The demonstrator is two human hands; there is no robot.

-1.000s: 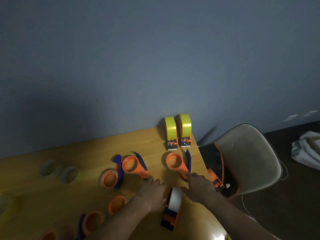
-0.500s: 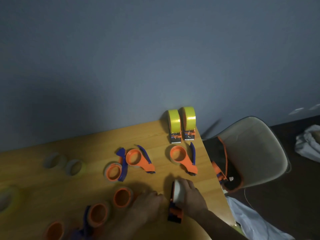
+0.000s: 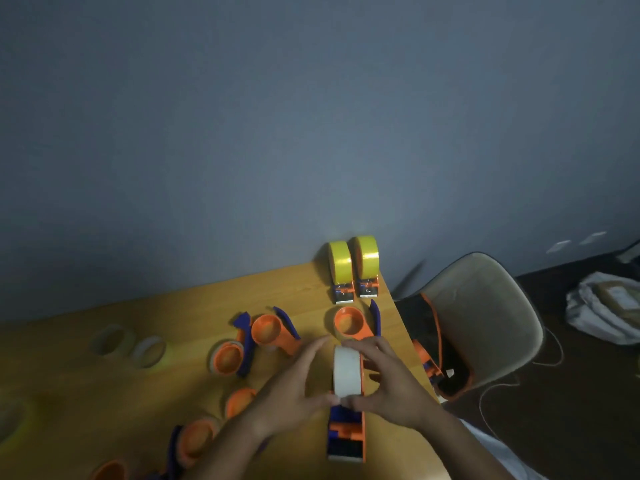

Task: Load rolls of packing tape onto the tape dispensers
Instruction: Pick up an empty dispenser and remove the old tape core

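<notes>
A white tape roll [image 3: 347,370] stands on edge in an orange and blue dispenser [image 3: 347,432] near the right edge of the wooden counter [image 3: 104,403]. The left hand [image 3: 294,386] and right hand [image 3: 388,382] cup the roll from either side, thumbs meeting at its near rim, fingers curved round it. Beyond the roll lies an empty orange dispenser [image 3: 349,322], and farther back two dispensers loaded with yellow tape [image 3: 353,268] stand by the wall. Left of the roll lie more empty dispensers [image 3: 249,344] and, seemingly, two clear rolls [image 3: 128,344], blurred. A chair [image 3: 485,323] stands right of the counter.
</notes>
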